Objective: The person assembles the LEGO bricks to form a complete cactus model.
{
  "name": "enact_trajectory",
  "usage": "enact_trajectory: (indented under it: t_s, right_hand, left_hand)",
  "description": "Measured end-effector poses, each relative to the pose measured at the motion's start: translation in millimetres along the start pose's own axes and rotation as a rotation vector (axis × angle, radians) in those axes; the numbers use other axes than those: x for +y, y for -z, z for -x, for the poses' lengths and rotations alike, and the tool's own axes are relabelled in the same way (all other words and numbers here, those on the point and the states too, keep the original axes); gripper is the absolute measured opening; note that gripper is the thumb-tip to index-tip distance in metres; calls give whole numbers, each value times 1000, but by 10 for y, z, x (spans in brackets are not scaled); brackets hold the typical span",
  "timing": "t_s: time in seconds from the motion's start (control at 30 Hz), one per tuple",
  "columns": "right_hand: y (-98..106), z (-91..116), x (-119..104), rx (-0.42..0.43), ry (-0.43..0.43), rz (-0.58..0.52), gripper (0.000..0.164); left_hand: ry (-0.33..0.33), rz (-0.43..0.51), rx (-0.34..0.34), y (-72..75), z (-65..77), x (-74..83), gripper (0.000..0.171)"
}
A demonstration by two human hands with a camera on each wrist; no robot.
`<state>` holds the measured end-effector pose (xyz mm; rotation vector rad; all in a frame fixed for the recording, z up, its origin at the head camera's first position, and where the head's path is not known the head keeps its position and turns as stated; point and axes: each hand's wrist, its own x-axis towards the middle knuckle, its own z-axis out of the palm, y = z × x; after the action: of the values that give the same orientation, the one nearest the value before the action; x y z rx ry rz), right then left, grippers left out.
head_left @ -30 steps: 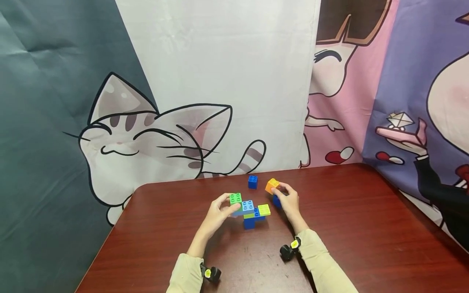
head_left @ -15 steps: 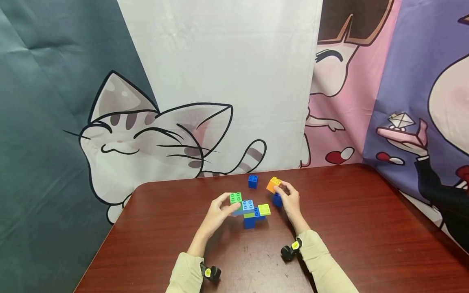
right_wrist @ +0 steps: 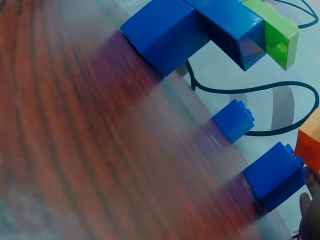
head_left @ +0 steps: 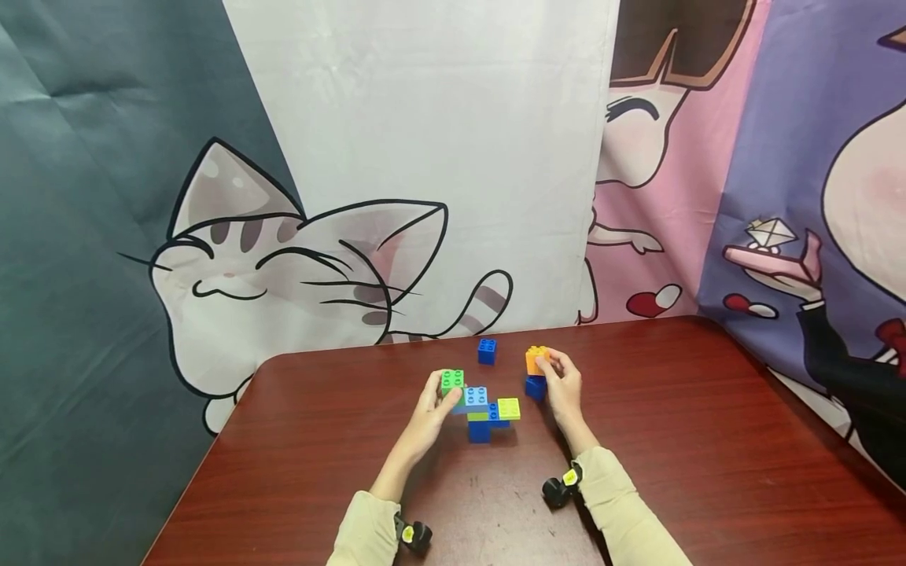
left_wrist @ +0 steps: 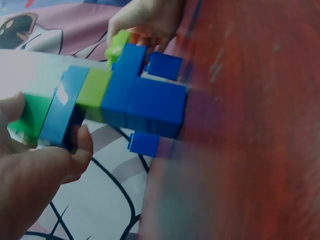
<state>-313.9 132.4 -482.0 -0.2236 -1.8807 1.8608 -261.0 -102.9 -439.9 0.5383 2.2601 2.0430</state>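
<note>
A stepped structure of toy building bricks stands on the table: a blue base (head_left: 479,432), lime and blue pieces, a light blue brick (head_left: 476,396), a green brick (head_left: 452,380) at upper left and a lime brick (head_left: 509,409) at right. Around its green end my left hand (head_left: 425,413) has thumb and fingers, also seen in the left wrist view. My right hand (head_left: 564,393) pinches an orange brick (head_left: 535,360) directly above a separate blue brick (head_left: 535,387). In the right wrist view the orange brick (right_wrist: 309,145) meets that brick's studs; whether they are joined I cannot tell.
Another small blue brick (head_left: 486,351) lies near the back edge of the reddish-brown table (head_left: 672,440). Behind the table hangs a cloth backdrop (head_left: 425,118) with cartoon figures. Small black cameras (head_left: 555,492) sit at both wrists.
My right hand has moved the orange brick slightly right and turned it from tilted to nearly level over the blue brick. The left hand keeps its hold on the structure, its wrist a little further right.
</note>
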Motion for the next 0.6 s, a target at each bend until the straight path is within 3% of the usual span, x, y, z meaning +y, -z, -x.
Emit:
enact_trajectory:
  t_s: [0.37, 0.6]
  right_hand:
    - [95, 111, -33, 3, 55, -39, 33]
    - [186, 325, -127, -157, 38, -243, 32]
  left_hand:
    - [-81, -20, 131, -151, 31, -50, 35]
    - [-189, 104, 274, -209, 32, -76, 26]
